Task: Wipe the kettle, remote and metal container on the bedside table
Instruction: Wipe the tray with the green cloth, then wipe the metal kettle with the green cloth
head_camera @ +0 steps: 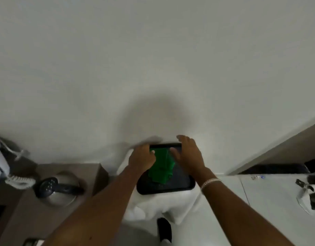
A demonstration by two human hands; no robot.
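A black tray [181, 186] rests on a white-draped stand against the wall, and a green cloth [162, 166] lies crumpled in it. My left hand [141, 158] curls over the tray's far left rim, thumb inside next to the cloth. My right hand [187, 154] holds the far right rim, thumb inside and fingers spread outside. The steel kettle [59, 188] with its black handle stands on the brown bedside table [37, 215] to the left, apart from both hands. A dark flat thing [31, 243] at the bottom left edge may be the remote.
A white corded phone [0, 166] sits at the far left of the bedside table. A white bed [251, 210] fills the right, with dark and white items [309, 194] on it. A brown headboard [286, 148] runs behind it. The white wall is close in front.
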